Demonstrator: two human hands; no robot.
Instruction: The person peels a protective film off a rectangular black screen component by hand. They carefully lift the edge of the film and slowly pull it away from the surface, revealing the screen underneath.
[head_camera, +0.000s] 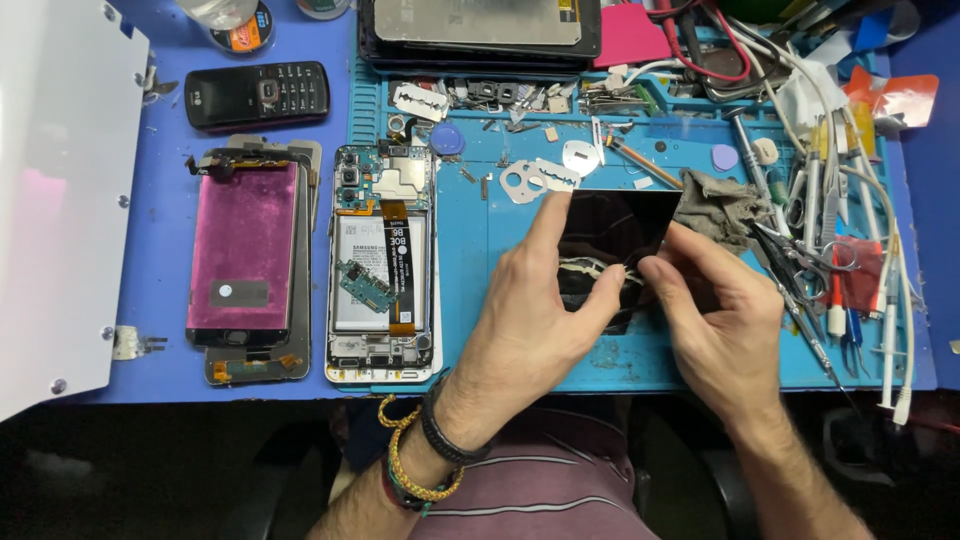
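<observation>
A dark glossy phone screen panel (625, 225) lies on the blue work mat (480, 250) in the middle. My left hand (535, 320) rests over its left side, the forefinger stretched up along its left edge and the thumb pressing on its face. My right hand (720, 320) pinches the panel near its middle with thumb and forefinger, close to the left thumb. Both hands cover the panel's lower half.
An opened phone body (383, 265) with battery and boards lies left of the hands. Further left is a pink-backed display (243, 250), a black keypad phone (258, 95) and a white metal sheet (60, 190). Tweezers, screwdrivers (800, 300), razor blades (540, 178) and a grey rag (722, 205) crowd the right and back.
</observation>
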